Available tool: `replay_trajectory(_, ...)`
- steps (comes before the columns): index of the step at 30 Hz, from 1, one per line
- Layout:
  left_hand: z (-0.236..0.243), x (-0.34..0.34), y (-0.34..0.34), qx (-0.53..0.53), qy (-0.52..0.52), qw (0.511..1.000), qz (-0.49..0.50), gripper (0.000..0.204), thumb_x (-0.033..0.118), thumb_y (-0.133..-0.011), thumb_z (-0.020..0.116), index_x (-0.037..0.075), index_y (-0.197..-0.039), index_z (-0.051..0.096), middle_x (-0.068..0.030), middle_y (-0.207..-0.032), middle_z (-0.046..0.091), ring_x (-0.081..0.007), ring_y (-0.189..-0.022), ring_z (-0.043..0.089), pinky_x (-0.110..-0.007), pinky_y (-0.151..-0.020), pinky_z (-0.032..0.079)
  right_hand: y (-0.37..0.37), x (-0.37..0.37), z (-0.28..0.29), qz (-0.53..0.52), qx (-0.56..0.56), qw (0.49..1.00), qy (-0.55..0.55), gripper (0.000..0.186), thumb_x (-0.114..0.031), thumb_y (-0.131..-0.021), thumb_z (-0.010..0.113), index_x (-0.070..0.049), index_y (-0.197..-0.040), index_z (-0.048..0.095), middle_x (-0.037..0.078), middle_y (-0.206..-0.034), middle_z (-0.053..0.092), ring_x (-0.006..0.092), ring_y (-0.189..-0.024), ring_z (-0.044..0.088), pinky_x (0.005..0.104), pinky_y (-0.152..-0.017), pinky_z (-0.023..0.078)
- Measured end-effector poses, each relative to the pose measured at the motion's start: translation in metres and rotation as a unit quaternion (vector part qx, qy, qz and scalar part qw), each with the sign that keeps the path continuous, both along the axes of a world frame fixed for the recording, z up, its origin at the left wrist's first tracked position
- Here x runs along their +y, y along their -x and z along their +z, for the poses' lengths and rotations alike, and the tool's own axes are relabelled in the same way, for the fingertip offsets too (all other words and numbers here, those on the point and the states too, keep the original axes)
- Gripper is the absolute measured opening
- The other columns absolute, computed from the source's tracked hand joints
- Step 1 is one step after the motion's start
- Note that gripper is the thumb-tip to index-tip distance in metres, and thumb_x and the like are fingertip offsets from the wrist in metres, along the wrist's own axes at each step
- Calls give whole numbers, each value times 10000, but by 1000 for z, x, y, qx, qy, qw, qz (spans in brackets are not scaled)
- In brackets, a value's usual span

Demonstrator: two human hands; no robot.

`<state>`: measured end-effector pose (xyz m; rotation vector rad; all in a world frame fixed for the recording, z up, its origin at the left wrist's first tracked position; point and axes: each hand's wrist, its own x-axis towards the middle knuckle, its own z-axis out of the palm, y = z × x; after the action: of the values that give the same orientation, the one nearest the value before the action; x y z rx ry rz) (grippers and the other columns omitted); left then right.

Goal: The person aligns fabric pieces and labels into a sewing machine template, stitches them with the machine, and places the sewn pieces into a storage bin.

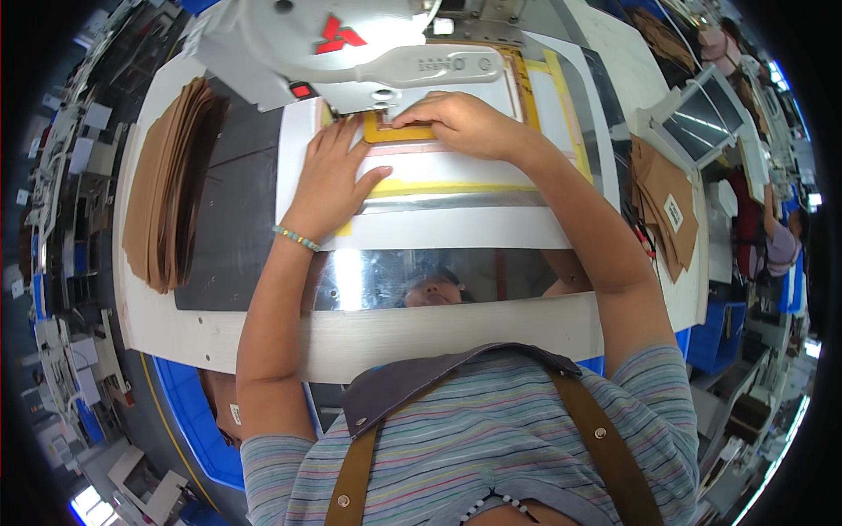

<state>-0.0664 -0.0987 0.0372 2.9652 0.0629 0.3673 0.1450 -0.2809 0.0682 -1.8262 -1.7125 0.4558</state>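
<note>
My left hand (pixel 331 180) lies flat with its fingers spread on a white sewing template (pixel 474 171) edged with yellow strips. Its fingertips reach the left end of a yellow-bordered slot (pixel 399 134). From the right, my right hand (pixel 474 125) bends over the same slot. Its fingers are drawn together and point left, with the tips down at a narrow brown edge; what they grip, if anything, is hidden. Just beyond both hands stands the white head of an industrial sewing machine (pixel 351 66), its needle area close to my fingertips.
A stack of brown pieces (pixel 167 188) stands at the left on a dark plate (pixel 237 202). More brown pieces (pixel 664 206) lie at the right, below a tilted control screen (pixel 702 114). A shiny metal plate (pixel 438 279) lies nearer me. Blue bins (pixel 197 421) sit below the table.
</note>
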Motion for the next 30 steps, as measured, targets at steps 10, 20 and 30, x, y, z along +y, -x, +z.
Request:
replay_trajectory(10, 52, 139, 60, -199, -93, 946, 239, 303, 213, -991, 709, 37, -1234, 752, -136, -1242, 750, -357, -1154, 690, -466, -992, 559, -10, -48, 8, -169, 3, 982, -84, 346, -23, -1002, 551, 1, -1292, 739, 212, -1360, 695, 355, -1283, 646, 400, -1136, 468)
replay_trajectory(20, 49, 253, 137, -12, -129, 880, 458, 210, 126, -973, 628, 37, -1050, 801, -212, -1021, 772, -434, -1022, 734, -527, -905, 581, -21, -48, -4, -171, 64, 978, -98, 276, -58, -1008, 610, -4, -1222, 776, 200, -1302, 718, 324, -1225, 674, 393, -1088, 489)
replay_trajectory(30, 54, 236, 139, -180, -100, 867, 453, 192, 172, -991, 667, 58, -1010, 820, -195, -998, 771, -422, -943, 734, -501, -837, 576, -21, -45, -12, -154, -9, 981, -115, 248, -51, -994, 601, -8, -1161, 779, 171, -1196, 756, 311, -1097, 701, 377, -1003, 521)
